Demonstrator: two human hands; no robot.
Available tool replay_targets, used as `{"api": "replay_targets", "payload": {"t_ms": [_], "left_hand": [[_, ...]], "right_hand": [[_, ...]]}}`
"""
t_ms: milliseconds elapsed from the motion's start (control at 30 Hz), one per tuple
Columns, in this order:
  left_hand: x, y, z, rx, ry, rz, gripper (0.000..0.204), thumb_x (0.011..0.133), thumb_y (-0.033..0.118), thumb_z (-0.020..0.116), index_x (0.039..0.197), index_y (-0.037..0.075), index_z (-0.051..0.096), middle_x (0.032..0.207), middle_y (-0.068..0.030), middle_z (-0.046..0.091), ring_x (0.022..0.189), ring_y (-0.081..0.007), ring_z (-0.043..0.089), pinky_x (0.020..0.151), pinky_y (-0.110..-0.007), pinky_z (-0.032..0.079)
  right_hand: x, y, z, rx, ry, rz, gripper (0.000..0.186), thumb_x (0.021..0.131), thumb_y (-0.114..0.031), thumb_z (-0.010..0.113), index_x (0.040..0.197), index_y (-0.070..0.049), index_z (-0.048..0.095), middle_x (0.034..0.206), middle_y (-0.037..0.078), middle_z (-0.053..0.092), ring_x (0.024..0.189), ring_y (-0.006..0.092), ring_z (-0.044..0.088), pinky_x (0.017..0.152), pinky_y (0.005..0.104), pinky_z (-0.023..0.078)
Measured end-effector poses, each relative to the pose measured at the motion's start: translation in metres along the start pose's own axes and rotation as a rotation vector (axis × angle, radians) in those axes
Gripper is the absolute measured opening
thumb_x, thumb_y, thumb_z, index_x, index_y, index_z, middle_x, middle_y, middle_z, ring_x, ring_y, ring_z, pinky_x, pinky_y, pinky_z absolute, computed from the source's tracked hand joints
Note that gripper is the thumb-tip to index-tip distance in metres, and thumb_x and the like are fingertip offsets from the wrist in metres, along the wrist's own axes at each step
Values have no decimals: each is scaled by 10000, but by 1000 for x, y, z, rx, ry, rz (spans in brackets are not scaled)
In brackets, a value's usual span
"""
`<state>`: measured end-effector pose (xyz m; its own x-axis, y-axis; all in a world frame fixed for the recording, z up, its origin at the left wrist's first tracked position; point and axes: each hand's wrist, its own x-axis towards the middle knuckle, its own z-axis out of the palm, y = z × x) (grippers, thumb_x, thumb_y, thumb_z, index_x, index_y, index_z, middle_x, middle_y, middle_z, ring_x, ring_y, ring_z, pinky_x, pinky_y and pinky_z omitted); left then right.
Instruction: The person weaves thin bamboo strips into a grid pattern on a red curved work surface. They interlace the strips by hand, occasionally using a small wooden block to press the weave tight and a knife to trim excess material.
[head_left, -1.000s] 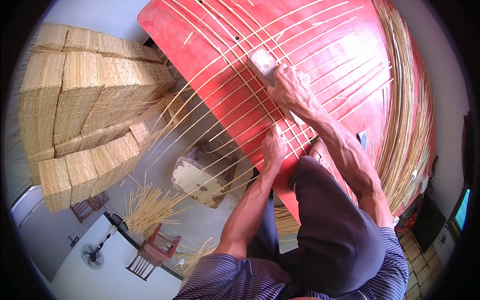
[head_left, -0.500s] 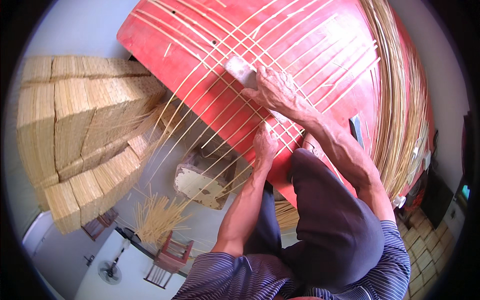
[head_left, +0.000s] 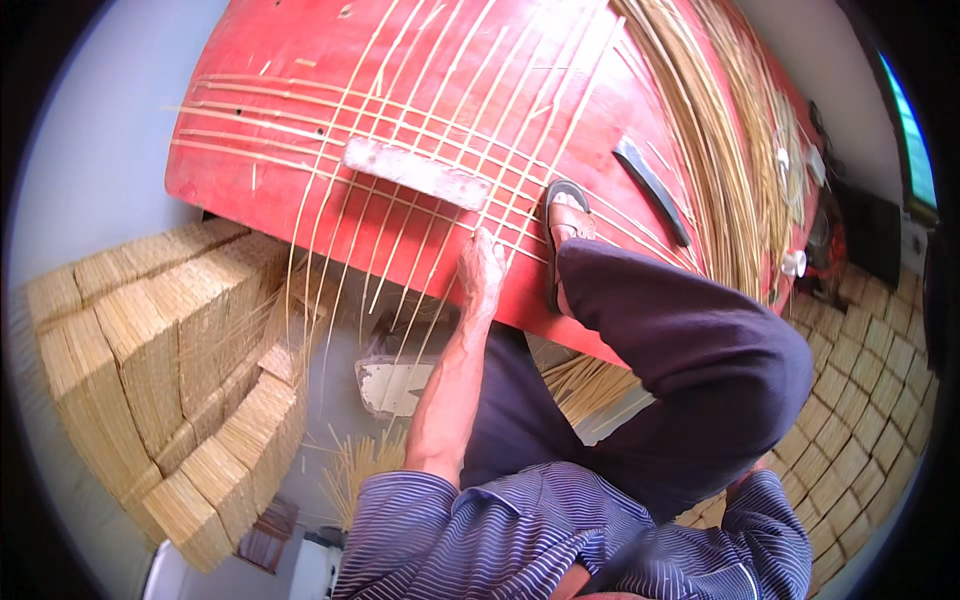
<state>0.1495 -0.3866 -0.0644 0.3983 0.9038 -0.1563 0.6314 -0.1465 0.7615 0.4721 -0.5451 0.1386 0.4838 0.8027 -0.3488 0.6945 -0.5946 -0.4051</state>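
My left hand (head_left: 482, 262) is closed at the near edge of an open lattice of crossed strips (head_left: 430, 128), apparently gripping a thin pale strip; its fingertips are partly hidden. The lattice lies on a red board (head_left: 300, 60). Across it, just beyond my left hand, rests a long, worn, whitish block (head_left: 415, 172) with nobody's hand on it. My right hand is out of sight; only its striped sleeve (head_left: 765, 530) shows, beyond my bent knee. My sandaled foot (head_left: 568, 215) presses on the lattice's right end.
A dark, curved blade-like tool (head_left: 652, 190) lies on the board to the right. Past it runs a long bundle of thin strips (head_left: 690, 130). Stacked tan bundles (head_left: 140, 350) stand at the left, and more (head_left: 860, 390) at the right. Below is a worn pale stool (head_left: 390, 385).
My right hand has left the block and withdrawn down past my knee, out of view. The block stays on the lattice. My view has turned and my left hand remains near the edge.
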Motion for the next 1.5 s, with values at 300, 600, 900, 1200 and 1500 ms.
{"api": "replay_targets", "payload": {"t_ms": [300,600,900,1200,1500], "left_hand": [[20,17,12,141,-379,85,122,864,139,647,867,52,562,724,-200,639,738,-416,657,647,-502,493],[31,12,11,84,-491,194,134,865,105,631,872,9,538,687,-182,613,644,-365,627,613,-454,479],[32,16,-2,70,-554,188,141,850,69,663,867,17,533,623,-135,547,573,-283,567,563,-410,459],[36,22,1,72,-598,179,116,845,53,655,850,1,552,632,-133,568,567,-260,571,561,-387,462],[38,26,1,121,-606,168,123,824,45,651,840,-8,540,678,-191,570,628,-365,594,589,-425,461]], "right_hand": [[-12,38,-142,-359,63,-30,231,886,-171,682,865,23,558,665,174,538,602,315,535,595,435,441],[-4,12,64,14,-182,-141,150,807,-116,684,793,-12,576,656,189,607,655,393,632,580,503,497],[-18,-33,200,166,16,-66,172,854,-108,600,985,-4,560,972,213,586,947,410,592,751,521,511],[-16,-28,226,-12,87,-156,182,833,-135,632,979,-39,581,948,180,580,911,371,570,757,473,488],[8,-30,230,187,-195,-42,225,871,-152,519,818,14,661,836,266,652,835,421,653,703,545,523]]}}
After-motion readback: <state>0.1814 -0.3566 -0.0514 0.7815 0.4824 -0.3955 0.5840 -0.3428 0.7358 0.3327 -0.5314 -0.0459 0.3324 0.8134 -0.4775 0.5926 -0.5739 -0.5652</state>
